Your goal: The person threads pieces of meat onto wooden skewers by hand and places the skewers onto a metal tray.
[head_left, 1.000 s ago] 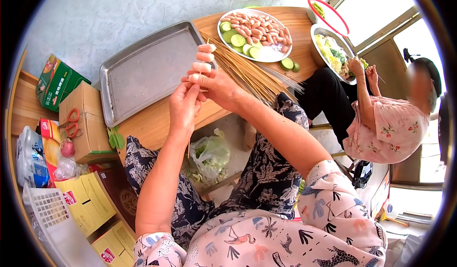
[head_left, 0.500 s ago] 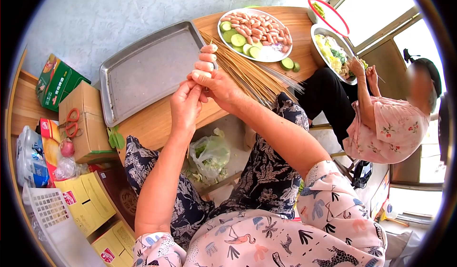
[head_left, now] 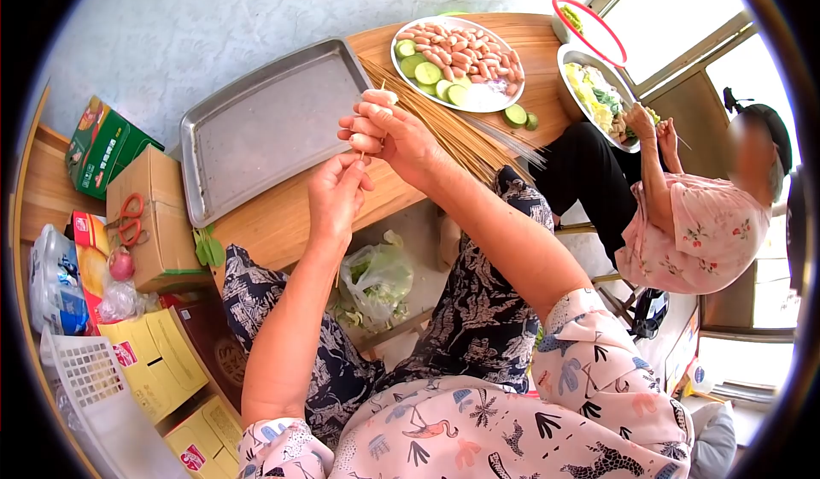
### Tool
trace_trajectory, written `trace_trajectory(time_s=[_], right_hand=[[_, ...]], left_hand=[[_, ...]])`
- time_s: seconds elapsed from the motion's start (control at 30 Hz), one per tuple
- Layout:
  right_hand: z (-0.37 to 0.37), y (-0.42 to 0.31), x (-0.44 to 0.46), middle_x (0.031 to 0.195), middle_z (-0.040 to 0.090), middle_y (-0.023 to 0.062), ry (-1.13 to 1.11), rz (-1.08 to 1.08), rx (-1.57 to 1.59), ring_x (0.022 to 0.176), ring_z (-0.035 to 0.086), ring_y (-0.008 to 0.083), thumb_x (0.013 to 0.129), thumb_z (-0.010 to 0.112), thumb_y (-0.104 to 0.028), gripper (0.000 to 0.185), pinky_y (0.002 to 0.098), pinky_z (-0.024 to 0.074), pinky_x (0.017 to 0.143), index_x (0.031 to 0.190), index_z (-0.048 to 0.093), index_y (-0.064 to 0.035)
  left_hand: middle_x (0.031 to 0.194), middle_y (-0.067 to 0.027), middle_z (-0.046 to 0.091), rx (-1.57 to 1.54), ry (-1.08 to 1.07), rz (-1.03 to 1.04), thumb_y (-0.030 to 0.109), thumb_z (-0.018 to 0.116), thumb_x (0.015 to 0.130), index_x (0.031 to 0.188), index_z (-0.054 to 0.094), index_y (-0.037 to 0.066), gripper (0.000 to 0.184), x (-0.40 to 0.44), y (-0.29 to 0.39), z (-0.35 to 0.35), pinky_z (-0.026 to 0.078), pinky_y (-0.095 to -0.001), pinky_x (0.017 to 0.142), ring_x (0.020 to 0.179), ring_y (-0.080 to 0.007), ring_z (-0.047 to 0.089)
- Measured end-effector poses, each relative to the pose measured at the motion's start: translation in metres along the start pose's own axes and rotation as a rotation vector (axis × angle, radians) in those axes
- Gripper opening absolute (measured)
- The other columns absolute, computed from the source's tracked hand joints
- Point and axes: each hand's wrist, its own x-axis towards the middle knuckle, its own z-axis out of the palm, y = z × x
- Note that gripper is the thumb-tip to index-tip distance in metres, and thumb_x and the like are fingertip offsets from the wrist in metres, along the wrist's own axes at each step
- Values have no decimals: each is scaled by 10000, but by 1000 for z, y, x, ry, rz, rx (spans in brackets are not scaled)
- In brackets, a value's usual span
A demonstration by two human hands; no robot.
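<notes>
Several small pink sausages (head_left: 366, 143) are threaded on a bamboo skewer in front of me, its tip just poking out above the top one. My right hand (head_left: 408, 147) is closed round the sausages from the right. Below them, my left hand (head_left: 335, 190) pinches the skewer's lower part between thumb and fingers. A loose bundle of bamboo skewers (head_left: 436, 129) lies on the table behind my right hand. Farther back, a white plate (head_left: 399, 67) bears a heap of small sausages (head_left: 465, 47) and green cucumber-like slices (head_left: 427, 73).
A grey metal tray (head_left: 265, 124) lies left on the wooden table (head_left: 359, 210). Cut green pieces (head_left: 515, 115) sit near the plate. At right, another person (head_left: 683, 231) works over a bowl of vegetables (head_left: 598, 94). Cartons (head_left: 145, 214) and scissors (head_left: 131, 220) are at left.
My right hand has moved up along the skewer and now wraps the sausages. My left hand stays low, now apart from the right, with a bit of skewer showing between them.
</notes>
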Motion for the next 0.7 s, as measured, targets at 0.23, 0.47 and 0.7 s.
trace_trajectory(time_s=[0.23, 0.47, 0.7], right_hand=[[5, -4, -3, 950, 590, 122, 46, -29, 67, 919, 601, 221, 933, 541, -194, 222, 337, 486, 843, 1104, 464, -75], [2, -4, 0, 1084, 569, 168, -13, -43, 75, 982, 603, 255, 958, 483, -200, 223, 345, 503, 838, 1135, 430, -76], [1, -3, 2, 1065, 580, 141, -49, -7, 117, 985, 605, 245, 956, 491, -196, 183, 350, 498, 843, 1101, 445, -94]], left_hand=[[649, -6, 547, -16, -23, 2, 103, 535, 922, 940, 598, 15, 110, 0, 0, 2, 241, -176, 386, 435, -10, 333], [647, -8, 540, -7, -24, -10, 98, 518, 926, 951, 595, 13, 118, 0, 4, 5, 238, -181, 388, 434, -10, 331], [654, -11, 543, -9, -25, 2, 96, 512, 928, 957, 597, 12, 123, 0, 1, 3, 233, -183, 385, 434, -10, 333]])
